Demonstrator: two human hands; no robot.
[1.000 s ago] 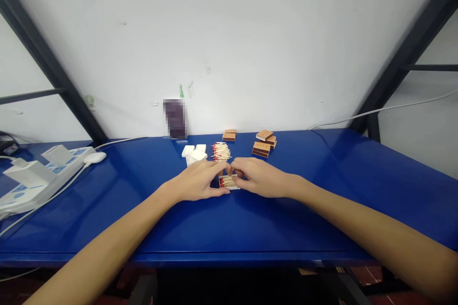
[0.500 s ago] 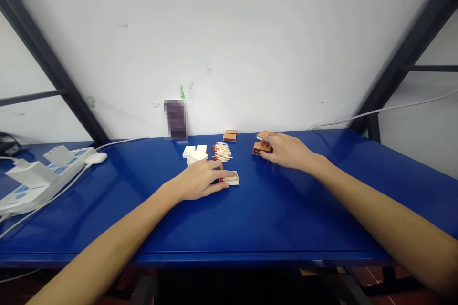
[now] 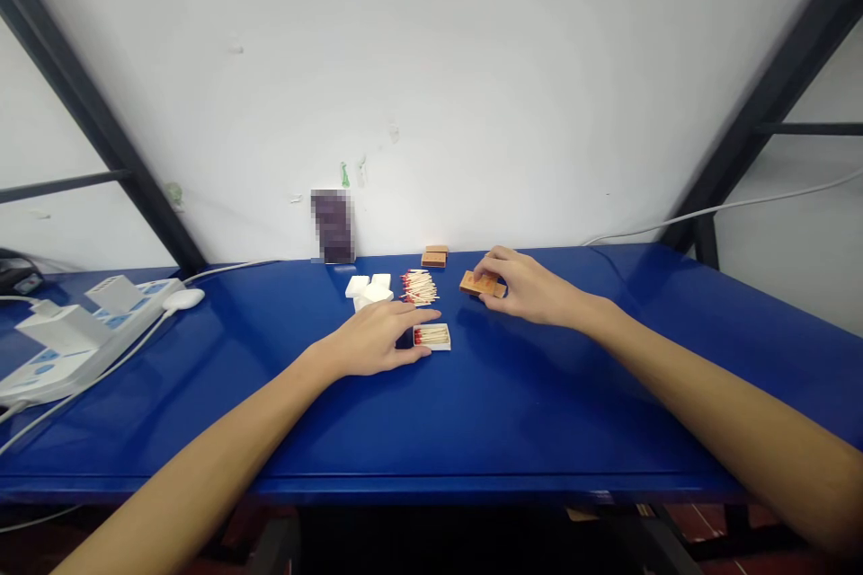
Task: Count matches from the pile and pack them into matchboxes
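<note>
My left hand (image 3: 378, 337) rests on the table with thumb and index finger apart, on either side of a small white matchbox tray (image 3: 441, 345). Matches (image 3: 431, 336) with red heads lie inside the tray; the thumb is at its near-left corner. My right hand (image 3: 532, 286) pinches an orange-brown matchbox sleeve (image 3: 470, 284) just above the table. Another orange piece (image 3: 500, 291) shows partly under that hand; whether it is a separate sleeve I cannot tell. Between the hands, farther back, is a pile of loose matches (image 3: 421, 287). White trays (image 3: 372, 295) lie beyond my left hand.
More orange matchbox sleeves (image 3: 435, 258) sit near the wall. A pixelated dark upright object (image 3: 333, 226) leans there too. On the left is a white power strip (image 3: 128, 316) with plugs and cables. Black metal frame bars (image 3: 101, 108) flank the blue table (image 3: 431, 431).
My right hand has moved slightly left with an orange matchbox sleeve in its fingers. My left index finger has lifted off the matches, leaving the filled tray in clearer view.
</note>
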